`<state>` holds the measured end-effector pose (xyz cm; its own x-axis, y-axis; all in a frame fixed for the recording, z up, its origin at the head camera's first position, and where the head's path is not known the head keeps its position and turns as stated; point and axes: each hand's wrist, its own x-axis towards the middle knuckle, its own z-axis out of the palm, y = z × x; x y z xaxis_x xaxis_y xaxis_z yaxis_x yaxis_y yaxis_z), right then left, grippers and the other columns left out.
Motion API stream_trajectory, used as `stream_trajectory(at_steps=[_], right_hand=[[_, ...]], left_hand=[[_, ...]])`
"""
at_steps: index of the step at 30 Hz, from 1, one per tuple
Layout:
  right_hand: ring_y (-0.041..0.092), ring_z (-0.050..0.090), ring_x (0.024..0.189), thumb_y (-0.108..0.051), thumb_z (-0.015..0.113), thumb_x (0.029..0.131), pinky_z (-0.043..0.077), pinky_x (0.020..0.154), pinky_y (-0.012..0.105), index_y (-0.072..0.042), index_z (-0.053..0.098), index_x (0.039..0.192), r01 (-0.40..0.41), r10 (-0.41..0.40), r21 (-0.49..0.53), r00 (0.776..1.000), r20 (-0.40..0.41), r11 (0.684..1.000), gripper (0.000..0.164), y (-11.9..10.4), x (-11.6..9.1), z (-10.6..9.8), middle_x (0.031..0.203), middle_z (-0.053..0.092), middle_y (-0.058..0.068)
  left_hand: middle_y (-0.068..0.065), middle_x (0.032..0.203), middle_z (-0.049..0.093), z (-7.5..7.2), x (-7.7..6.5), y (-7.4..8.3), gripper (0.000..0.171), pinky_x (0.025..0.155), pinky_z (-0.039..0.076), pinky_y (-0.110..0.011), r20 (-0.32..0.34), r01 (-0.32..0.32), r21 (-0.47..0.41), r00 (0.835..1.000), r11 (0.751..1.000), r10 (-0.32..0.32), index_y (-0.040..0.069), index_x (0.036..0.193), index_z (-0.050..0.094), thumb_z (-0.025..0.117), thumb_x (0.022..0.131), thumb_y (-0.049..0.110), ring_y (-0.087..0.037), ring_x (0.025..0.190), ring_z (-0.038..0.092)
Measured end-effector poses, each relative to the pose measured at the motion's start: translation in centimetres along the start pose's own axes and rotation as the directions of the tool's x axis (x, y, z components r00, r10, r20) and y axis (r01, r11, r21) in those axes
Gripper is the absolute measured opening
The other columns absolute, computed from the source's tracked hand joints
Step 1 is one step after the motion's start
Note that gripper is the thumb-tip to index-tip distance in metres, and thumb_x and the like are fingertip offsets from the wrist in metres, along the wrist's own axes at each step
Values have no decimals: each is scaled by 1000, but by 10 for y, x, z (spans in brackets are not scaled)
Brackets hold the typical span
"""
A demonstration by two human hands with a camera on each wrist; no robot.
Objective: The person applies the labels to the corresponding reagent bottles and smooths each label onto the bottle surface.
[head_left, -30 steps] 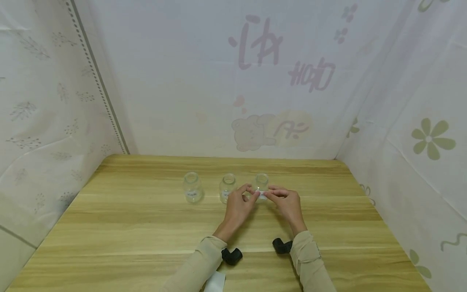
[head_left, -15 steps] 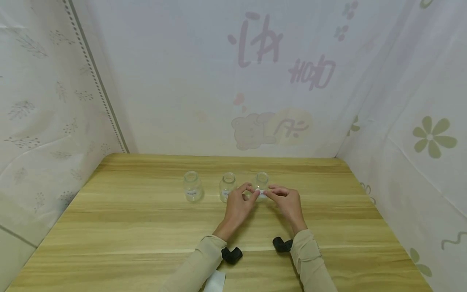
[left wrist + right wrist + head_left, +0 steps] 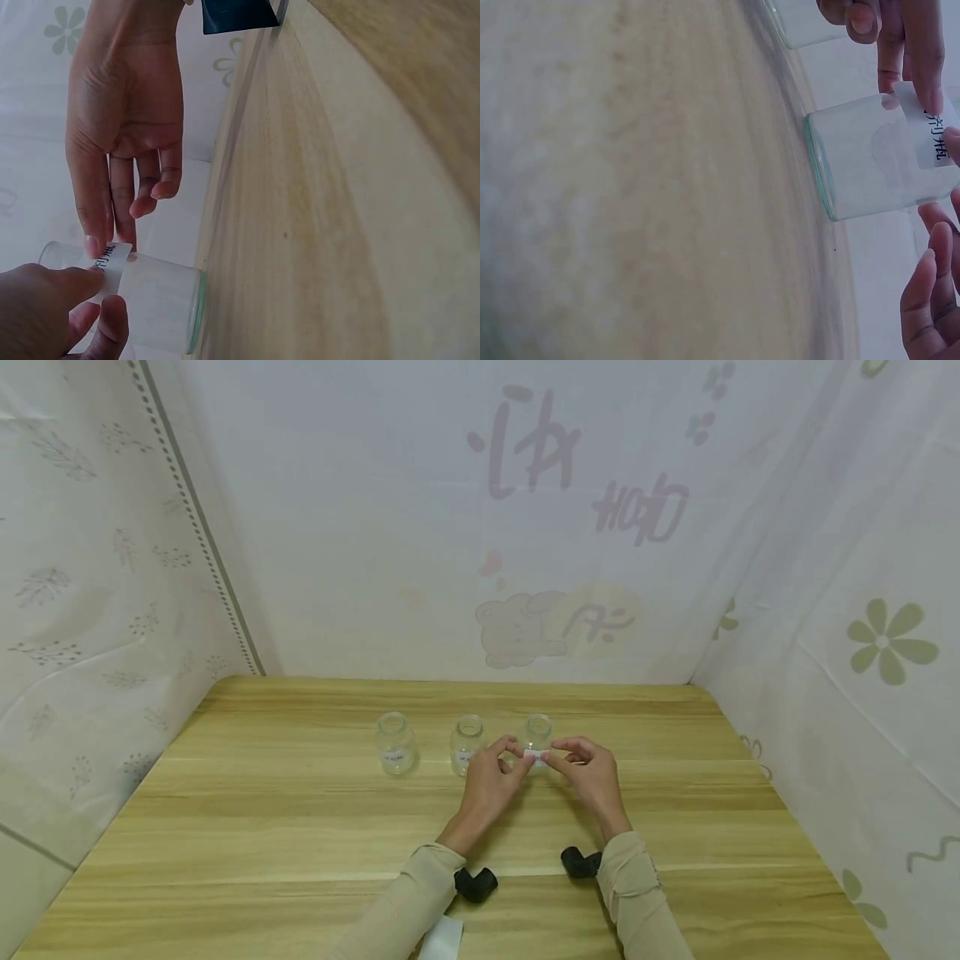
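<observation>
Three clear glass jars stand in a row in the head view: a left jar (image 3: pixel 394 745), a middle jar (image 3: pixel 467 745) and a right jar (image 3: pixel 538 727). A white label (image 3: pixel 112 264) with dark printed characters lies across the right jar's front. My left hand (image 3: pixel 491 781) holds this jar from the left, thumb on the label's left end, other fingers along the glass. From the opposite side my right hand (image 3: pixel 592 777) grips the jar, thumb on the label's right end. In the right wrist view the jar's base (image 3: pixel 821 169) touches the table. Some fingertips are hidden.
The wood-grain table (image 3: pixel 300 827) ends at patterned cloth walls (image 3: pixel 360 527). A white sheet (image 3: pixel 442 939) lies near the left sleeve (image 3: pixel 405 893). Two black wrist-worn pieces show, a left one (image 3: pixel 477 885) and a right one (image 3: pixel 579 863). The middle jar stands close to my left hand.
Both hands stay at the right jar. My right hand's fingers have shifted slightly at its side, with the thumb still at the label. The jars have not moved.
</observation>
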<state>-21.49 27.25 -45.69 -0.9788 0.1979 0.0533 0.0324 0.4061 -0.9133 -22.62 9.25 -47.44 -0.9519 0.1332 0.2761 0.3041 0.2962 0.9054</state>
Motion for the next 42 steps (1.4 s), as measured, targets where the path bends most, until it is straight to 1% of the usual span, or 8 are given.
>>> stream_trajectory(at_steps=[9,17,24,26,30,34,38,42], right_hand=[[21,63,84,-29,89,84,51,77,36,-12,78,110,24,-24,-6,1000,13,1000,32,1,0,0,102,76,8],[20,64,84,-30,89,84,52,76,36,-11,78,110,39,-39,-14,999,17,999,34,1,0,0,97,76,7],[20,64,83,-28,90,83,51,76,36,-11,78,109,43,-43,-23,999,9,999,33,1,1,0,96,76,7],[19,64,83,-28,90,83,51,76,36,-11,78,109,45,-45,-28,999,7,999,33,1,1,0,98,76,8],[20,64,84,-26,89,84,51,78,36,-10,78,108,52,-52,-23,999,10,998,31,1,0,-1,105,76,12],[19,64,83,-24,89,85,52,77,35,-9,78,107,60,-60,-17,998,12,998,29,1,0,-1,109,76,14],[18,64,83,-24,88,85,52,77,34,-9,78,108,61,-61,-17,998,13,998,29,2,1,-1,110,76,16],[19,64,83,-24,88,85,51,77,35,-10,78,106,60,-60,-19,998,9,998,27,2,1,-1,107,76,15]], left_hand=[[-18,127,70,0,0,-1,12,46,40,-17,-2,-11,6,1000,1000,11,4,93,69,78,94,12,0,50,53],[-17,121,72,1,1,-3,11,46,40,-18,-9,-30,20,999,999,30,5,96,69,79,94,11,-1,50,53],[-11,80,73,1,2,-3,13,44,37,-18,-2,-30,14,1000,999,30,4,100,69,78,94,11,-1,47,51],[-11,76,72,0,2,-3,12,43,35,-17,2,-32,9,999,999,32,4,100,69,77,94,10,0,46,50],[-18,100,76,0,1,-3,9,42,33,-16,16,-33,-4,999,999,34,2,100,69,75,96,9,0,44,48],[-22,129,68,-1,1,-4,7,42,34,-16,23,-34,-1,999,999,34,2,98,69,73,97,7,1,44,48],[-22,129,68,-1,0,-3,6,42,33,-16,21,-39,7,999,999,38,2,99,68,72,98,7,1,44,47],[-20,104,75,-2,1,-3,8,41,31,-17,24,-45,1,999,999,45,2,103,68,71,99,8,2,42,44]])
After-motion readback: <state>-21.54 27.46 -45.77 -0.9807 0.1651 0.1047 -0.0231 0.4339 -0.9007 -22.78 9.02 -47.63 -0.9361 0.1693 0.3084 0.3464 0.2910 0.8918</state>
